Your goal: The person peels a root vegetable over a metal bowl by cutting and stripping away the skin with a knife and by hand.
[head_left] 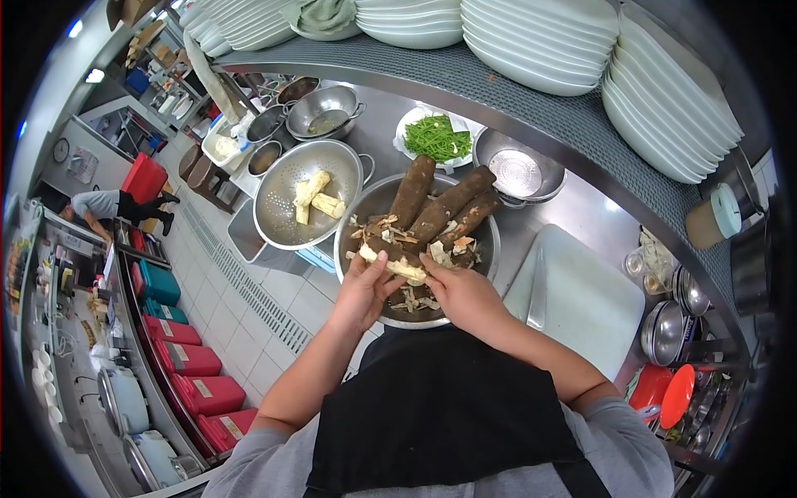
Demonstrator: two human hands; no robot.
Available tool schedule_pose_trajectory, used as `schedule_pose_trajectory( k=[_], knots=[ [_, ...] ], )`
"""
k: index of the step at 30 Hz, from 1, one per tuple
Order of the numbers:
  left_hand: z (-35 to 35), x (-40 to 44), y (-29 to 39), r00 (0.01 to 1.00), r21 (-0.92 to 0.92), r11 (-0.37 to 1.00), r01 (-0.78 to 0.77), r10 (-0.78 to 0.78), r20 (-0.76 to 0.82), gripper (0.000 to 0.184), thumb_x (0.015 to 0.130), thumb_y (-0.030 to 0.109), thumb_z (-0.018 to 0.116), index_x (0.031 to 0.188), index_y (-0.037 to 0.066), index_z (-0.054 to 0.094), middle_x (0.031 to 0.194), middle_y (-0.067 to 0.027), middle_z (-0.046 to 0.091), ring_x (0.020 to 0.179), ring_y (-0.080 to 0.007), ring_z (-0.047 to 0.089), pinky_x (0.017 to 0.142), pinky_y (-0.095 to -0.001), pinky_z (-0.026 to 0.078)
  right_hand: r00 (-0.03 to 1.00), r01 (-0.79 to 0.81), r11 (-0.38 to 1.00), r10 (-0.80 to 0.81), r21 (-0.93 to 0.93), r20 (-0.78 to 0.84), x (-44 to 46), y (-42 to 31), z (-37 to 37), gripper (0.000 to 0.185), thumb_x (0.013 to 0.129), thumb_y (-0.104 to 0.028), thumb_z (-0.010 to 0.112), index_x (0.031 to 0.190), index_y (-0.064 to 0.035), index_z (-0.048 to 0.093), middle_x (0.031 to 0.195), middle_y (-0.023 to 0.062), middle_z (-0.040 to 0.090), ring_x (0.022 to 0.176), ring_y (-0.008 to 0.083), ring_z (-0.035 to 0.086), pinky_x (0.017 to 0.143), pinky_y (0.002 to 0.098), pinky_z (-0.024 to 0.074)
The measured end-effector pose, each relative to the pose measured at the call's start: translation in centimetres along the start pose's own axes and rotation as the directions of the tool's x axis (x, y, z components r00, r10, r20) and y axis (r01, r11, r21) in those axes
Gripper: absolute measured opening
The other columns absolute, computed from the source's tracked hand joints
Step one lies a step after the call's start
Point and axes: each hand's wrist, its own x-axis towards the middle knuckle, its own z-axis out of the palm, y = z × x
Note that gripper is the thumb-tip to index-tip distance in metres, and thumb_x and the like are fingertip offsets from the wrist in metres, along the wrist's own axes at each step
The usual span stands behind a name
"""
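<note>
My left hand and my right hand hold a partly peeled, pale root piece, probably cassava, by its two ends. Its flesh is cream-yellow, with some brown skin at the right end. Below the hands is a steel bowl holding several brown unpeeled roots and loose peel scraps. The roots lean up over the bowl's far rim. At the left, a steel colander contains peeled pale pieces. Both hands are closed around the piece, and no tool shows in either.
A cutting board with a knife lies to the right. Behind the bowl are a plate of cut greens and another steel bowl. A shelf of stacked plates overhangs the counter. Another person bends over at far left.
</note>
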Motion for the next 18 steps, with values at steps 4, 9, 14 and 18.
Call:
schedule_pose_trajectory(
  k=[4, 9, 14, 18],
  knots=[
    [-0.5, -0.1, -0.5, 0.992, 0.009, 0.999, -0.054, 0.052, 0.111, 0.045, 0.102, 0.014, 0.058, 0.141, 0.005, 0.038, 0.137, -0.0119, 0.055, 0.123, -0.0256, 0.059, 0.1, -0.0427, 0.054, 0.999, 0.007, 1.0, -0.008, 0.03, 0.045, -0.7, -0.4, -0.7, 0.039, 0.1, -0.019, 0.057, 0.137, -0.0086, 0.058, 0.102, 0.0231, 0.07, 0.095, 0.042, 0.066, 0.082, 0.0409, 0.053],
    [-0.7, -0.3, -0.2, 0.987, 0.042, 0.997, -0.067, 0.06, 0.149, 0.042, 0.102, 0.012, 0.058, 0.14, 0.004, 0.041, 0.133, -0.0125, 0.058, 0.122, -0.0244, 0.06, 0.099, -0.0406, 0.054, 0.998, 0.002, 0.986, -0.011, 0.165, 0.055, -1.0, 1.0, 0.6, 0.041, 0.1, -0.019, 0.057, 0.139, -0.0072, 0.056, 0.097, 0.0214, 0.071, 0.087, 0.0366, 0.07, 0.08, 0.0404, 0.0532],
    [-1.4, -0.1, -0.4, 0.995, 0.163, 0.986, -0.047, 0.032, 0.095, 0.046, 0.102, 0.016, 0.059, 0.142, 0.005, 0.04, 0.138, -0.012, 0.055, 0.123, -0.0255, 0.059, 0.101, -0.0432, 0.054, 0.995, 0.082, 0.915, -0.098, 0.395, 0.02, 0.0, 4.3, 2.8, 0.04, 0.104, -0.021, 0.054, 0.141, -0.0056, 0.055, 0.08, 0.0083, 0.071, 0.064, 0.0159, 0.062, 0.064, 0.0343, 0.0531],
    [-2.1, 0.1, -0.3, 0.992, 0.177, 0.984, -0.024, 0.001, 0.127, 0.046, 0.101, 0.019, 0.06, 0.141, 0.004, 0.042, 0.137, -0.0115, 0.056, 0.123, -0.0247, 0.059, 0.101, -0.0426, 0.054, 0.8, -0.585, 0.53, 0.256, 0.613, 0.542, -0.1, 0.7, -0.6, 0.037, 0.106, -0.023, 0.05, 0.139, -0.0059, 0.056, 0.062, -0.0033, 0.046, 0.043, 0.0065, 0.038, 0.039, 0.0251, 0.0329]
  ],
)
